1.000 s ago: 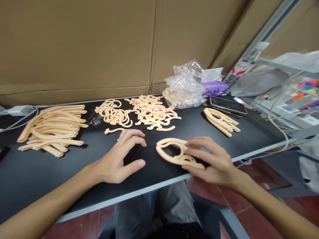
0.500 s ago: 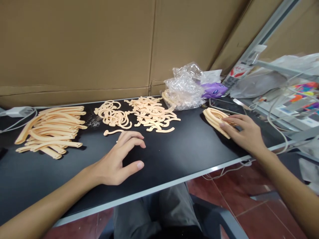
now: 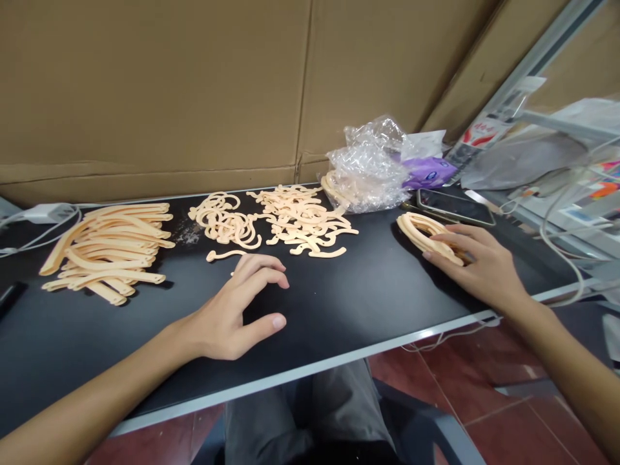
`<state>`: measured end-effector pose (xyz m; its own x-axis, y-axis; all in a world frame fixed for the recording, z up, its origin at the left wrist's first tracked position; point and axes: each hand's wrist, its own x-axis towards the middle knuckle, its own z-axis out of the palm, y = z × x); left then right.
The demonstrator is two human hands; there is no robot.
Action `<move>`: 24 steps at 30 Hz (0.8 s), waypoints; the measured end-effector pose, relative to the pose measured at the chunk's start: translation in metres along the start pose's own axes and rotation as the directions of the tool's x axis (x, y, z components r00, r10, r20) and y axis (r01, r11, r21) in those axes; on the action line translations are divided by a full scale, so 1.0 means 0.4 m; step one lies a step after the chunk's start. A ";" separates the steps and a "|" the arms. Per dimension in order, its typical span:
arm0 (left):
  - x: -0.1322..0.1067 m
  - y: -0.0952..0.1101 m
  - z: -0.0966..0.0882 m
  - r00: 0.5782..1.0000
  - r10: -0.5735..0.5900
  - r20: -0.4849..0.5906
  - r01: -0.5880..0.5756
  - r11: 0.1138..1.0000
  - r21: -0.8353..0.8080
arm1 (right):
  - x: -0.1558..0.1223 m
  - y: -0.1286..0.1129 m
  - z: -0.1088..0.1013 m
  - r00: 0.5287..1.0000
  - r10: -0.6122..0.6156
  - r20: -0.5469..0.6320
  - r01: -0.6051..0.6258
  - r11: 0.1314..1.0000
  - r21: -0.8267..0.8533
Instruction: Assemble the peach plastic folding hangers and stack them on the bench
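Note:
My left hand hovers over or rests on the black table, thumb and fingers apart, holding nothing. Just beyond its fingertips lies a single curved beige piece. At the right, my right hand has its thumb and fingers around the near end of a stack of curved beige plastic pieces; its palm hides part of the stack. Thin hooked beige pieces lie in two loose heaps, a smaller heap and a larger heap. Longer beige strips are piled at the left.
Clear plastic bags with beige pieces inside stand at the back, beside a purple packet. A phone lies behind my right hand. A white adapter with cables sits far left. Cardboard walls the back; a metal shelf stands right.
The beige stack under my right hand has turned and now shows a more rounded, open loop. My left hand keeps its pose. The view has shifted slightly.

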<state>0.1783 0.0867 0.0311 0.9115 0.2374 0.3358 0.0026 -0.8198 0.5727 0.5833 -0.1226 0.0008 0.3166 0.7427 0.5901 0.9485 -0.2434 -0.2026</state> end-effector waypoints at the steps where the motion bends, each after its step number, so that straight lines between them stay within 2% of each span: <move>1: 0.000 0.000 0.000 1.000 0.004 -0.005 -0.004 1.000 0.001 | -0.002 -0.013 0.001 1.000 -0.012 0.003 0.012 1.000 0.001; 5: 0.001 0.007 0.002 0.999 0.032 -0.041 -0.031 0.999 0.017 | -0.003 -0.072 0.019 0.998 -0.066 0.012 0.066 0.997 0.026; 8: 0.005 0.009 0.001 0.981 0.095 -0.169 -0.083 0.994 0.075 | 0.005 -0.106 0.041 0.996 -0.092 0.001 0.092 0.994 0.052; 12: 0.016 -0.014 -0.024 0.906 0.175 -0.386 -0.083 0.966 0.245 | 0.016 -0.118 0.057 0.997 -0.072 -0.025 0.073 0.996 0.049; 15: 0.025 -0.047 -0.061 0.854 0.180 -0.488 0.000 0.938 0.347 | 0.019 -0.107 0.057 0.997 -0.067 -0.026 0.067 0.998 -0.005; 17: 0.029 -0.069 -0.084 0.833 0.160 -0.530 0.059 0.926 0.372 | 0.025 -0.106 0.055 0.984 -0.135 -0.113 0.128 0.990 -0.064; 19: 0.030 -0.086 -0.099 0.846 0.127 -0.518 0.085 0.927 0.365 | 0.039 -0.127 0.051 0.928 -0.239 -0.287 0.217 0.970 -0.109; 20: 0.029 -0.093 -0.103 0.863 0.114 -0.492 0.080 0.931 0.357 | 0.050 -0.149 0.049 0.879 -0.289 -0.380 0.265 0.957 -0.115; 21: 0.028 -0.098 -0.105 0.885 0.106 -0.454 0.068 0.934 0.350 | 0.063 -0.179 0.048 0.861 -0.309 -0.404 0.299 0.950 -0.088; 22: 0.027 -0.102 -0.105 0.905 0.104 -0.412 0.051 0.936 0.349 | 0.080 -0.215 0.049 0.878 -0.329 -0.348 0.336 0.941 -0.042; 23: 0.025 -0.105 -0.104 0.922 0.107 -0.371 0.036 0.933 0.357 | 0.099 -0.255 0.051 0.865 -0.364 -0.346 0.389 0.921 0.002; 24: 0.024 -0.108 -0.104 0.936 0.107 -0.335 0.028 0.927 0.373 | 0.121 -0.296 0.058 0.828 -0.408 -0.386 0.457 0.888 0.042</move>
<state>0.1697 0.1459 0.0405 0.7157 0.3094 0.6262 0.1811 -0.9481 0.2615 0.4860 -0.0435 0.0354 -0.1224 0.4734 0.8723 0.9871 0.1497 0.0572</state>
